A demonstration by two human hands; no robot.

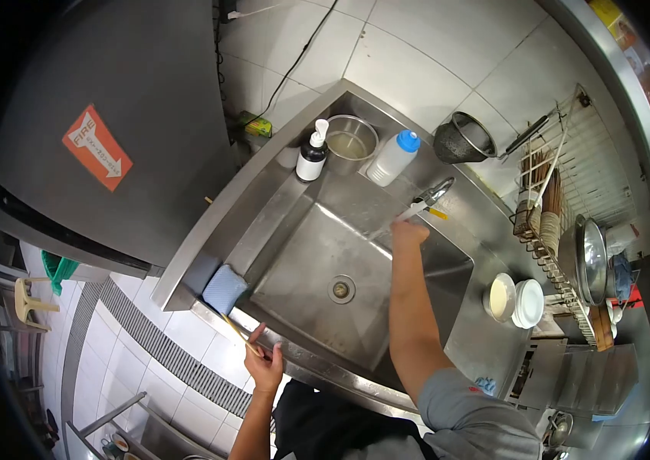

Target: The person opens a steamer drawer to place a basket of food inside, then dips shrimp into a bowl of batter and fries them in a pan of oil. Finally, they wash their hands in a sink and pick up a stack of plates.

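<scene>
My left hand (266,369) is closed around a thin wooden stick (234,328) at the front left edge of the metal sink (294,261). A light-blue sponge-like pad (224,289) is at the stick's far end, over the sink's left corner. Reaching across the basin, my right hand (411,233) is closed at the white spout end (410,211) of the tap (439,189). A yellow lever (438,214) shows beside it. A pale streak, like running water, slants from the spout into the basin. The drain (341,289) is uncovered.
Along the sink's back stand a pump bottle (310,157), a metal pot (352,142) with cloudy liquid, and a blue-capped bottle (394,157). A dark strainer (464,138) hangs by the wall rack (570,169). Bowls (528,303) sit on the right ledge.
</scene>
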